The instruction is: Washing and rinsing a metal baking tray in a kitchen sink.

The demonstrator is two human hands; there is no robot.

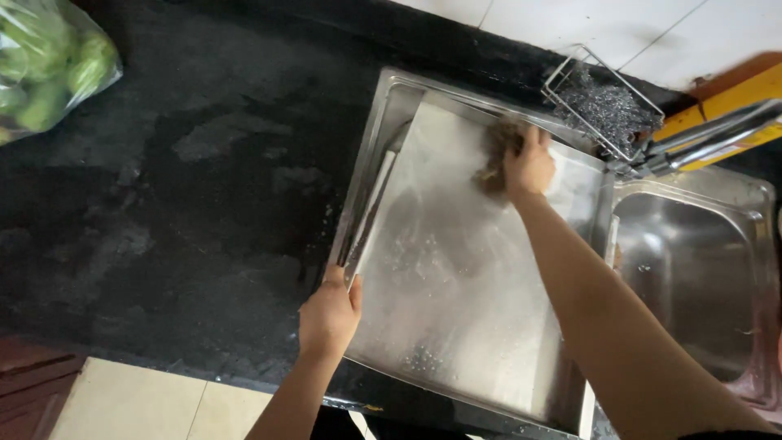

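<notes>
A large steel tray (456,285) lies tilted across the left basin of a steel sink (389,102), its surface wet and soapy. My left hand (330,314) grips the tray's near left edge. My right hand (528,167) presses a brown scrubbing pad (495,155) against the tray's far part, fingers closed over the pad.
A black wet countertop (187,187) spreads to the left. A clear bag of green fruit (45,65) sits at the top left corner. A wire holder with steel wool (607,106) stands by the tap (709,134). The right basin (700,277) is beside the tray.
</notes>
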